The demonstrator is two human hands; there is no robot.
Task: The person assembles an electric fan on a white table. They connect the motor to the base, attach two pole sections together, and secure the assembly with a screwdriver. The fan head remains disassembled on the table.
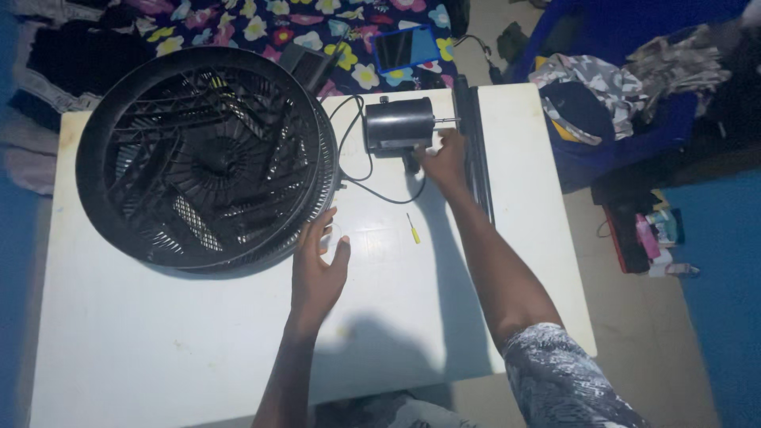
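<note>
The fingers of the right hand (444, 158) are curled at the near right corner of a dark cylindrical motor (398, 125); they touch its lower edge, but whether they truly grip it or only press against it cannot be told. A thin metal shaft juts from the motor's right end, just above those fingers. Right beside the hand, on its outer side, a long dark bar (476, 150) lies along the desk (158, 349), running from the far edge toward the person. A black cable (349, 158) loops from the motor's left end and curves back under it, passing just left of the right wrist.

The fingers of the left hand (317, 269) are spread wide and hold nothing; the fingertips lie at the near right rim of a large round black fan grille (206, 158), touching or just short of it. The grille lies flat and fills the far left part of the white desk. Between the two hands, a small yellow-handled screwdriver (413, 229) lies on the bare desk, apart from both.

Beyond the desk's far edge is a flowered cloth (261, 24) with a blue tablet (404, 47) on it. To the right of the right hand, off the desk, a heap of clothes (602, 79) lies on a blue seat.
</note>
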